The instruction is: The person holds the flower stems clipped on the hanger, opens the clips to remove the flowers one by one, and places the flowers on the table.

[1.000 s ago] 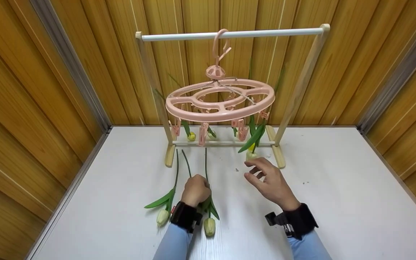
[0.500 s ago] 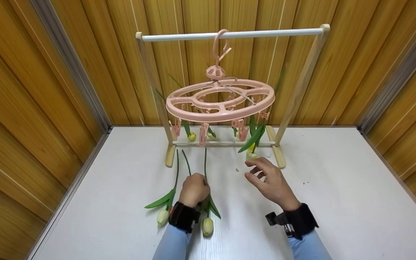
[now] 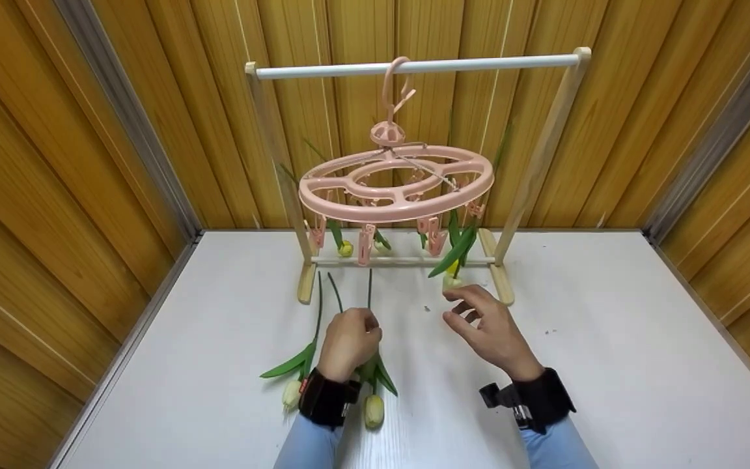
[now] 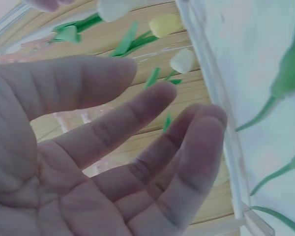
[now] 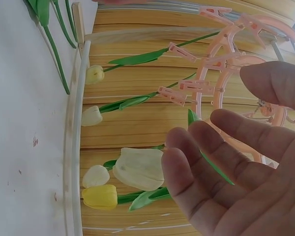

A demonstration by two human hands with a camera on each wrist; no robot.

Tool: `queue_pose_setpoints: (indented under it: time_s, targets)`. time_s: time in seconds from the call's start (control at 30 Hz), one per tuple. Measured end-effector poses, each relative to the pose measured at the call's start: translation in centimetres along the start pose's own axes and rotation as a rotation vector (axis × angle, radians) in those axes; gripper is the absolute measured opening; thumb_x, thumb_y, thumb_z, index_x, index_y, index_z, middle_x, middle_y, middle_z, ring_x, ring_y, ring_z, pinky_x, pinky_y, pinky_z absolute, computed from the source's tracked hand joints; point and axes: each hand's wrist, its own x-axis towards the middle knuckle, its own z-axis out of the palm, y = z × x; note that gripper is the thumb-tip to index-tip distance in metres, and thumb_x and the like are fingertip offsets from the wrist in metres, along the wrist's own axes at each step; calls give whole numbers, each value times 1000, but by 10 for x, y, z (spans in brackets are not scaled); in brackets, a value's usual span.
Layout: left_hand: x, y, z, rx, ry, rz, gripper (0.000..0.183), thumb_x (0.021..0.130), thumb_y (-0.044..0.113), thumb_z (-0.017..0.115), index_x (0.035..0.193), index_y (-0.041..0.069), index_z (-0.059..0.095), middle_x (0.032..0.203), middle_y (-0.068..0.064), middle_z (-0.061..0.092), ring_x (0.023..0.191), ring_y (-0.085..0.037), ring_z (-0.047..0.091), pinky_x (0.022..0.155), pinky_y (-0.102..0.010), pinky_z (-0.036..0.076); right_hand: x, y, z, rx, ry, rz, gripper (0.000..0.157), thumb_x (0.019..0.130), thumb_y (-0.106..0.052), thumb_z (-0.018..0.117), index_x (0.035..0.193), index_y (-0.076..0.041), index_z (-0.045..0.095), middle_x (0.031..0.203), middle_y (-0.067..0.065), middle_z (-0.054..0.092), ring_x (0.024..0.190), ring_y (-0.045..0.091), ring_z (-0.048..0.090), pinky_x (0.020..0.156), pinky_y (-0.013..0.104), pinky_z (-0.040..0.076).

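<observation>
My left hand (image 3: 349, 342) hovers over tulips lying on the table. In the left wrist view its thumb and loosely bent fingers hold nothing. One pale tulip (image 3: 375, 412) lies below its wrist, a second pale tulip (image 3: 292, 395) to its left; a third stem (image 3: 334, 292) runs under the hand, its bloom hidden. My right hand (image 3: 489, 332) is held in the air with fingers relaxed and nothing in them, just in front of a white tulip (image 5: 137, 168) hanging upside down. Above both hands hangs a pink round clip hanger (image 3: 396, 213) with small clothespins (image 3: 365, 244).
A wooden stand with a white top bar (image 3: 479, 65) carries the hanger. More tulips hang head down from it, including a yellow tulip (image 5: 99, 196) and a pale yellow one (image 5: 95, 74). Wood-patterned walls (image 3: 43, 163) enclose the white table (image 3: 609, 365) on three sides.
My left hand has turned slightly and shifted a little up and left. The right-hand tulip on the table has slid slightly left. My right hand has barely moved.
</observation>
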Motion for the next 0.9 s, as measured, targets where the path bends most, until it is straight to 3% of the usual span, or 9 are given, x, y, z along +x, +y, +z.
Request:
queue_pose_setpoints:
  time_s: [0.37,0.77,0.9]
  targets:
    - [-6,19,-3,-36,40,75,10,89,6,69,80,6,75,79,-5,71,71,-19,63,66,-35,51,2,-1,-15,18,62,30,25,94,-2,72,119,-2,72,112,8,71,93,22,70,77,27,55]
    - [-3,43,1,23,103,221,5,89,4,72,86,4,76,84,-8,71,70,-17,61,64,-30,51,23,6,-39,-29,112,74,23,96,-2,70,119,-1,73,112,12,71,97,27,69,81,26,54]
    - [1,52,2,7,110,276,6,89,3,71,91,2,76,87,-9,70,76,-22,65,67,-30,52,29,9,-45,-36,132,86,21,96,-1,70,116,0,73,111,13,71,97,28,69,81,25,53]
